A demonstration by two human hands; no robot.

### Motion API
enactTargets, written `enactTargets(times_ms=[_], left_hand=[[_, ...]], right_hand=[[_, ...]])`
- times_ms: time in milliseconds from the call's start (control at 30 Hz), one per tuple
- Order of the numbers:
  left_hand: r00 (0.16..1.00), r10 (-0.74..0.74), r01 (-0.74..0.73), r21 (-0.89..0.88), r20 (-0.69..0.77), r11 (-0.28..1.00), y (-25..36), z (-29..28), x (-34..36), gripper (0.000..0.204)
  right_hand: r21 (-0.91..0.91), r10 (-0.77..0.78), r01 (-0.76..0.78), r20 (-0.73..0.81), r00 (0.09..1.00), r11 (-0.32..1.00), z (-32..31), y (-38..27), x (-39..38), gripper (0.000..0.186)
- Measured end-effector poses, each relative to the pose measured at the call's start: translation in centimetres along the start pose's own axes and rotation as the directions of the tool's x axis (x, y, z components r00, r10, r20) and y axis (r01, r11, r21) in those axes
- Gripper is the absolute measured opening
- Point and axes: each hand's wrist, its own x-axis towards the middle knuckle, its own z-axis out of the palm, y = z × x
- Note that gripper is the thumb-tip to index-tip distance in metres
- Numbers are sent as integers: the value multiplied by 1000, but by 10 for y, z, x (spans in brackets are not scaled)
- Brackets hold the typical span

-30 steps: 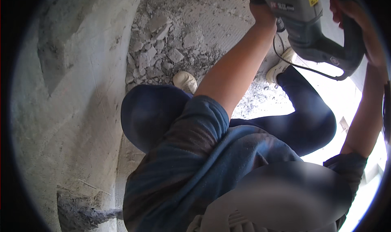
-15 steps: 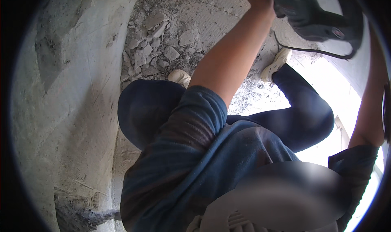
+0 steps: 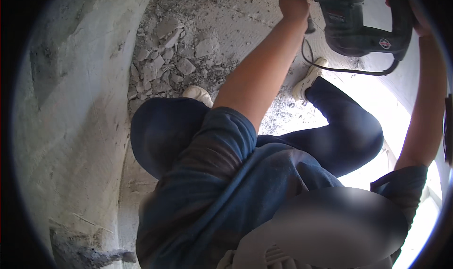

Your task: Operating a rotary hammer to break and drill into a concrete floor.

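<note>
A dark grey-green power hammer [image 3: 347, 33] fills the upper right, its working end out of the picture. My left hand [image 3: 295, 4] is closed on its dark front handle at the top. My right hand [image 3: 417, 16], partly hidden behind the tool, is closed around the rear D-shaped handle [image 3: 398, 19]. A black cord [image 3: 358, 72] hangs in a loop from the tool's rear end, over the floor beside my right foot [image 3: 306, 82].
Broken grey rubble [image 3: 160, 66] lies on the rough concrete floor [image 3: 236, 14] beside my left foot [image 3: 197, 94]. A plastered wall [image 3: 71, 118] runs along the left, with a dark broken recess [image 3: 85, 250] low down. Bright light falls at the right beyond my bent knee [image 3: 358, 146].
The hammer and both my hands have shifted up the picture and slightly left. The cord loop has moved with them. The rubble and wall appear a little further left.
</note>
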Motion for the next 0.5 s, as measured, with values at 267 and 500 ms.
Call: enactTargets(times_ms=[267,500], left_hand=[[947,229,-191,182,-223,965,-37,-17,-35,29],[885,378,-301,283,-273,911,-66,-14,-16,46]], right_hand=[[262,16,-107,327,945,959,-22,128,-32,44],[370,25,-134,285,958,919,-18,150,-32,35]])
